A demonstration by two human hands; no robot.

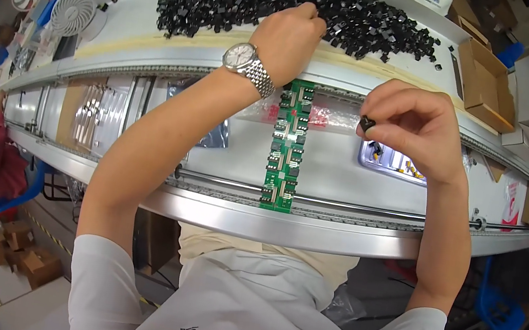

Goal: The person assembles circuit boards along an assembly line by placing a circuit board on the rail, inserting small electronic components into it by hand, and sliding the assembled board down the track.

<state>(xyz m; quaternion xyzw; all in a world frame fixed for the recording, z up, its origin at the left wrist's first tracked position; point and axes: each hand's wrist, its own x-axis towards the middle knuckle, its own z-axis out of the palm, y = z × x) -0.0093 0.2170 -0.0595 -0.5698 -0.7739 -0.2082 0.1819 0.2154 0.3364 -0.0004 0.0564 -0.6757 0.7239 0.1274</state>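
My left hand (289, 40), with a metal-banded watch (239, 56) on its wrist, reaches to the near edge of a long heap of small black components (228, 5). Its fingers are curled together, and whatever is in them is hidden. To the right, my right hand (421, 125) pinches one small black component (367, 122) between thumb and forefinger, held in the air. Between the hands a long green circuit board (287, 144) spans the two conveyor rails. Black parts and white connectors sit along it.
The near metal rail (234, 219) runs before my body. Below the right hand lies a tray (383, 164) with small yellow and black pieces. An open cardboard box (488, 80) stands far right, a white fan (75, 11) far left. Other people sit at both ends.
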